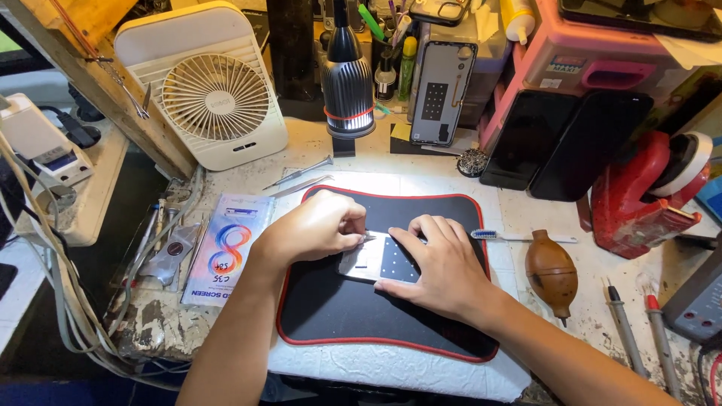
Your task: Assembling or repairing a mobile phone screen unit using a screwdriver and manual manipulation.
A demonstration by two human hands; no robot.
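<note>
My right hand (444,267) lies spread flat on the phone (376,259), pinning it to the mat (331,308); my left hand (316,225) pinches at its top edge, just beside my right fingers; the back seems only starting to lift; the toothbrush (519,237) waits beyond my right hand.

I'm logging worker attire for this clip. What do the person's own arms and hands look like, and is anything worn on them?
Both forearms are bare as far as the frame shows, with no sleeves visible. The left hand and right hand wear no gloves, and no rings, watch or wristband can be seen.
</note>
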